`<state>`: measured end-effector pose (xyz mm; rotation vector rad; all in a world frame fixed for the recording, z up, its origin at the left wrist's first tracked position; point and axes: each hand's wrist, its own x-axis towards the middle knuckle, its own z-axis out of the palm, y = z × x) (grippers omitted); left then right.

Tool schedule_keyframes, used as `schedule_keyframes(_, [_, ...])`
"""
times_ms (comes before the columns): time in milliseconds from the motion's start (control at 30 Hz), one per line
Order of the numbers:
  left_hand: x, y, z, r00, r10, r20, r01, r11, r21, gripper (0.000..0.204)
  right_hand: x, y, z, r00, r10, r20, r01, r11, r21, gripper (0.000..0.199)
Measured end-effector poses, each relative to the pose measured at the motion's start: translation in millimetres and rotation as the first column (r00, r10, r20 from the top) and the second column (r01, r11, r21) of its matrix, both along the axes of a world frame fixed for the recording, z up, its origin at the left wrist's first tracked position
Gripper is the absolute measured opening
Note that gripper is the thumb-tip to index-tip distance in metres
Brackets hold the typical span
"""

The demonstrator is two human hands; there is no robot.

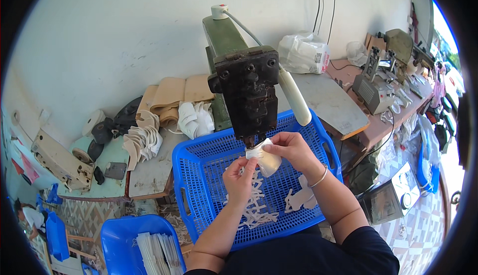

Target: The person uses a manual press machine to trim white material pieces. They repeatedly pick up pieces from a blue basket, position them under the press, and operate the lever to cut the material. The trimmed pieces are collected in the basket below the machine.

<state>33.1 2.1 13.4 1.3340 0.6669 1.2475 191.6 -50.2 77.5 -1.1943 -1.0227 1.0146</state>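
A curved cream-and-white piece of sheet material (269, 162) is held up between my two hands, just below the dark metal head (250, 88) of a green machine (225, 33). My left hand (237, 179) pinches its left edge between thumb and fingers. On the upper right edge, my right hand (295, 150) grips it with the thumb on the near face. The top of the piece is at the machine's lower tip; whether they touch I cannot tell. Beneath my hands, a blue plastic basket (191, 195) contains tangled white strips (256, 217) and flat white cut pieces (301, 198).
A white padded lever (295, 98) hangs beside the machine head. Stacked cream pieces (143, 143) and tan sheets (181, 92) lie on the left bench. At the lower left, a blue chair (119, 232) bears white bundles (158, 252). Another machine (371, 93) stands right.
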Motion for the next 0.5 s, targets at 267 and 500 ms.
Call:
schedule_keyframes(267, [-10.3, -5.2, 5.2, 0.979, -0.003, 0.205, 0.034, 0.989, -0.147, 0.008, -18.0, 4.3, -10.1, 0.998, -0.06, 0.009, 0.06, 0.998, 0.034, 0.021])
schedule_keyframes(500, [-17.9, -1.9, -8.7, 0.961, -0.001, 0.277, 0.042, 0.989, -0.141, 0.007, -33.3, 4.1, -15.4, 0.97, -0.198, 0.137, 0.192, 0.98, 0.058, 0.028])
